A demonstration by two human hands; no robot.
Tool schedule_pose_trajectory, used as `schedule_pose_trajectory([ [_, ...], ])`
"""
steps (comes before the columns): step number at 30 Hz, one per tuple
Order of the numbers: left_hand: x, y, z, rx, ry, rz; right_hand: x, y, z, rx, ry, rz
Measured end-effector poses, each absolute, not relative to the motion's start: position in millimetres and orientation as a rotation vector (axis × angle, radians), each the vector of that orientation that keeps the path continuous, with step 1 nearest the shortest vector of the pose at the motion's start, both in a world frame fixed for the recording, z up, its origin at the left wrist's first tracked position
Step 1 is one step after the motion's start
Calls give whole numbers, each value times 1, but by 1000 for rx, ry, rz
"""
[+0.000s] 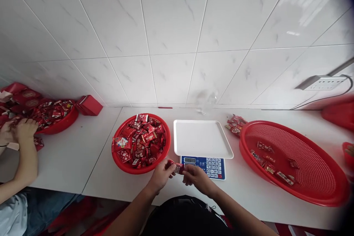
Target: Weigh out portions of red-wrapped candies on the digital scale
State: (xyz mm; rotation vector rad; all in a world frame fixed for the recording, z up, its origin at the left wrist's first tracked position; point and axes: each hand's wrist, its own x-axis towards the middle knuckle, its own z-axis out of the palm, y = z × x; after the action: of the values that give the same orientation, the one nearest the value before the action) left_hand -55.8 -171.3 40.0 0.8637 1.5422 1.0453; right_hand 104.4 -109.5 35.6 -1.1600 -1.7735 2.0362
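My left hand [160, 175] and my right hand [197, 177] are both closed on one small red candy packet [177, 167], held between them just above the table's front edge. Right behind them stands a digital scale [202, 164] with an empty white weighing tray [201, 138]. A red basket [125, 166] heaped with red-wrapped candies sits to the left of the scale, close to my left hand. To the right lies a large red mesh basket [315, 162] holding several candy packets.
A few packets [235, 123] lie loose behind the big basket. At the far left another person's hands [23, 131] work at a red basket [59, 123] of candies, next to a red box [89, 105]. A power strip [322, 82] hangs on the tiled wall.
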Motion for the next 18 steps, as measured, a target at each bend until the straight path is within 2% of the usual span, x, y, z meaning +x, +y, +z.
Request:
schedule_pose_trajectory([
  [4,-111,-170,27,995,1960,1017,120,-103,38,-1316,-1681,1986],
  [11,-186,-145,1,1273,2251,831,133,-113,37,-1456,-1580,1978],
  [18,-199,-106,-18,1594,2487,-122,132,-124,40,-1449,-1642,1935],
])
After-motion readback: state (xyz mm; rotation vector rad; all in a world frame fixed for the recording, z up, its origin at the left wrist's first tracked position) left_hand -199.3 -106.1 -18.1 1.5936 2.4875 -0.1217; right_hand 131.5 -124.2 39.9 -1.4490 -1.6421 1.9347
